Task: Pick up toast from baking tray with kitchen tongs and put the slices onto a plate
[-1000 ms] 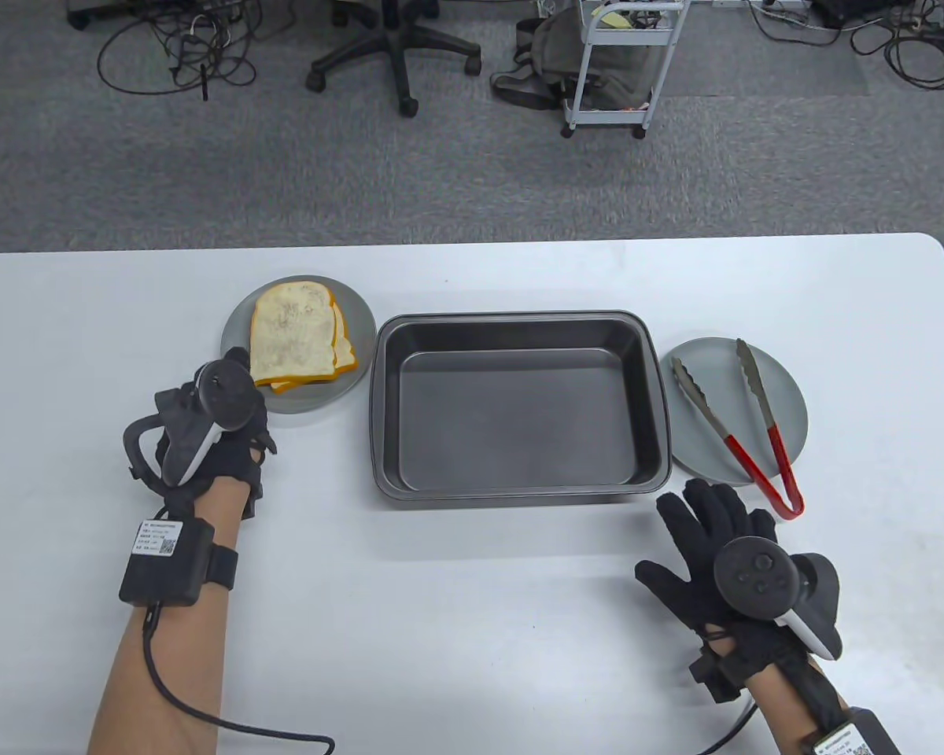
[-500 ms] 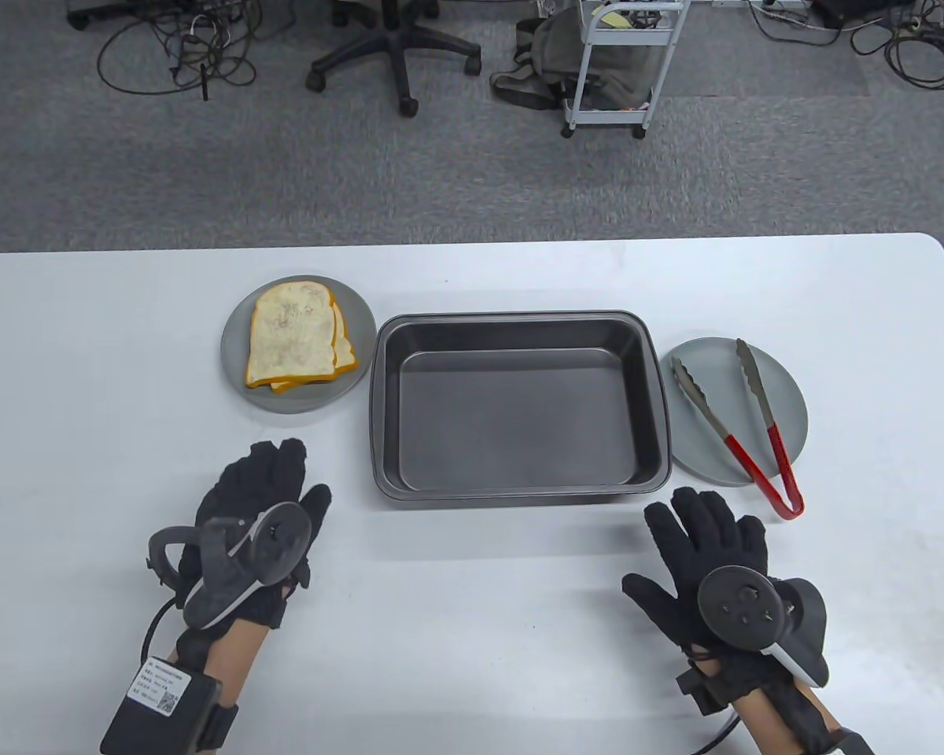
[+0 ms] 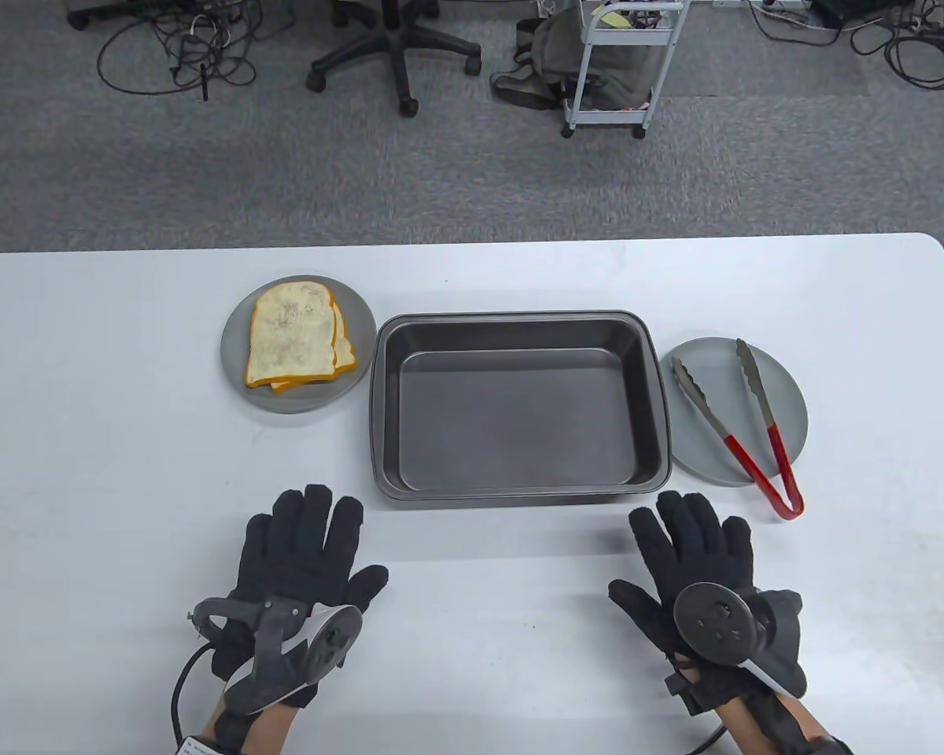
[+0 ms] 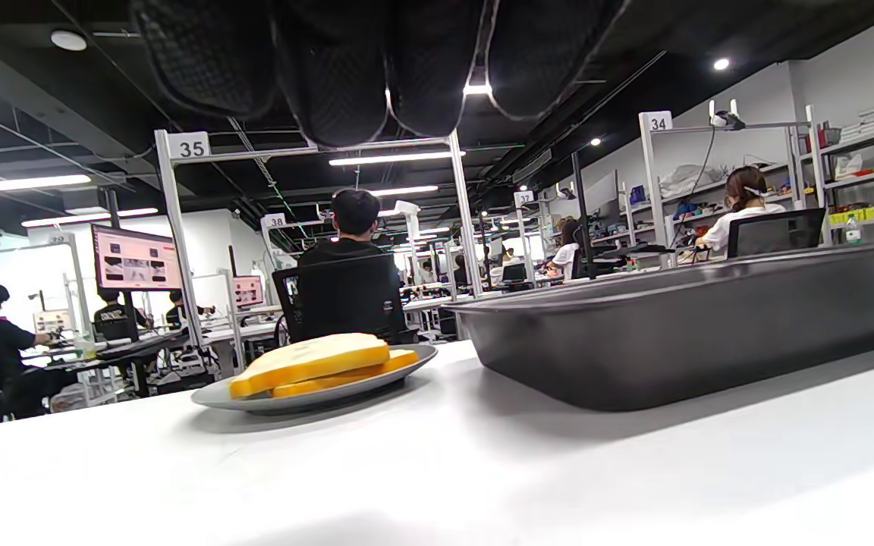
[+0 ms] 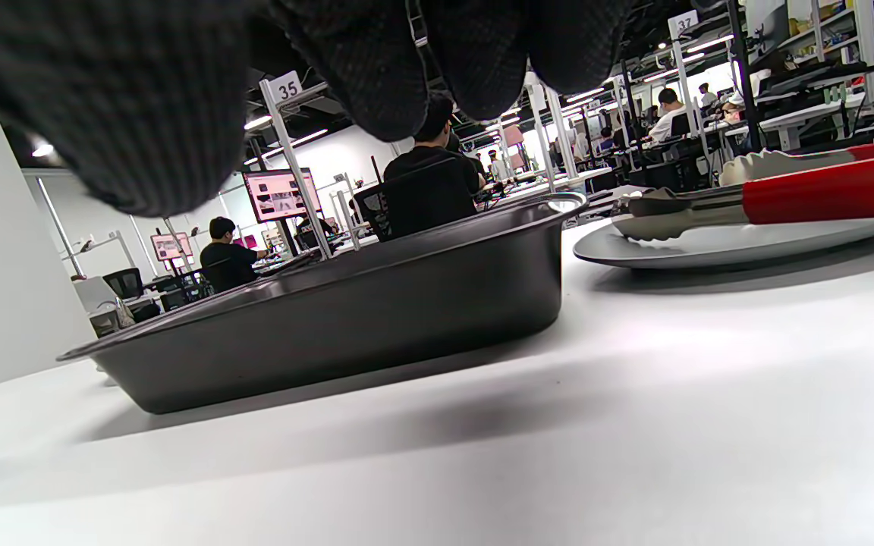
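A white table is seen standing on grey office carpet, where loose cables, a swivel-chair base and a small white trolley are noted. In the wrist views, seated persons, monitors and numbered frames are recorded in the background.

The left hand, in a black sensor glove, is laid flat on the table with its fingers straight and slightly spread; nothing is held. The right hand, gloved likewise, is laid flat in the same manner, fingers extended, nothing held. A tracker is strapped to the back of each.

A dark rectangular metal baking tray is placed beyond and between the two hands, near the fingertips of both; no toast is seen in it. Beyond the left hand and well apart from it, a round grey plate is found just beside the tray's left wall. Two pale toast slices with orange-yellow crusts are stacked on it, the lower one showing at the right edge.

Beyond the right hand, toward its outer side, a second round grey plate is set just beside the tray's right wall. Steel kitchen tongs with red handles are resting across it, arms spread, the hinged end overhanging the near rim, near the right fingertips but apart from them.
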### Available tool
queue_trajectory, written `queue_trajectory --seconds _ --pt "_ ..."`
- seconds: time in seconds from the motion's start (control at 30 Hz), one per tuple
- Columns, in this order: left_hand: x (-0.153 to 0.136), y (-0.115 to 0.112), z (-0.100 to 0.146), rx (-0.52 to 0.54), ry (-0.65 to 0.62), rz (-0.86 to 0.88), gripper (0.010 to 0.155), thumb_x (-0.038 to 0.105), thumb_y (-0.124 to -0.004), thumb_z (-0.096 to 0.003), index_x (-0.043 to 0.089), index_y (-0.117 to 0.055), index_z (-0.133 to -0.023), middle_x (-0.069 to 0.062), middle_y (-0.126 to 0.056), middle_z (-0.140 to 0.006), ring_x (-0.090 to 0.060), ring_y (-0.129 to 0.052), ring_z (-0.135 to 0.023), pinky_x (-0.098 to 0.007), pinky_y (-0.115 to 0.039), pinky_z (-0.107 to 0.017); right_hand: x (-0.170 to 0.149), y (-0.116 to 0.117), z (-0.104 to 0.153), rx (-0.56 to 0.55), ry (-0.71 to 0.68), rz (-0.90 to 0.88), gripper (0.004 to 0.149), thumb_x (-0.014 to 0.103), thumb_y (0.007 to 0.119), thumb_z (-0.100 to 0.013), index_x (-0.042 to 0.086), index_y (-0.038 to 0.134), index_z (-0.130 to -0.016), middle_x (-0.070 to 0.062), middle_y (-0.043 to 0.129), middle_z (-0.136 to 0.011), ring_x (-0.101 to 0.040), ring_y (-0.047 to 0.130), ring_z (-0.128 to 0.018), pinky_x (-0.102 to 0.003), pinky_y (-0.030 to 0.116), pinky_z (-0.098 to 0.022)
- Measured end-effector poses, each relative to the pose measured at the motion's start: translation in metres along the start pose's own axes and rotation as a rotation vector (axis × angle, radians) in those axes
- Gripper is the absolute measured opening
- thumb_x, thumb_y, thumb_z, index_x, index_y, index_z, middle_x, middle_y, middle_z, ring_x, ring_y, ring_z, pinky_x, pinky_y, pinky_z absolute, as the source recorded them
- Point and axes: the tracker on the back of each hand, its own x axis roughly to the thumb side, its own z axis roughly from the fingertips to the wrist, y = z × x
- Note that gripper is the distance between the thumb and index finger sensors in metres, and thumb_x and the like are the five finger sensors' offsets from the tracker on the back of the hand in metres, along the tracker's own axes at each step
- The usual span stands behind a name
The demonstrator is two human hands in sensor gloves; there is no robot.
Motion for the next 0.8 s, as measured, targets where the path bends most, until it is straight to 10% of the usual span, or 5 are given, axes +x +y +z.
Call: queue_trajectory --seconds 0.8 --pt "-0.007 -0.035 0.0 -0.178 0.051 -0.088 0.086 0.08 -0.04 -0.04 0.038 -0.029 -0.114 -0.008 -0.031 -0.126 -0.052 -0.031 -0.114 -0.077 -0.036 -0.074 0.001 0.019 -0.007 0.037 0.017 0.131 0.087 0.063 0.085 -0.032 0.024 0.06 -0.106 -0.015 0.051 -0.117 -0.048 0.049 -0.109 -0.077 0.035 -0.073"
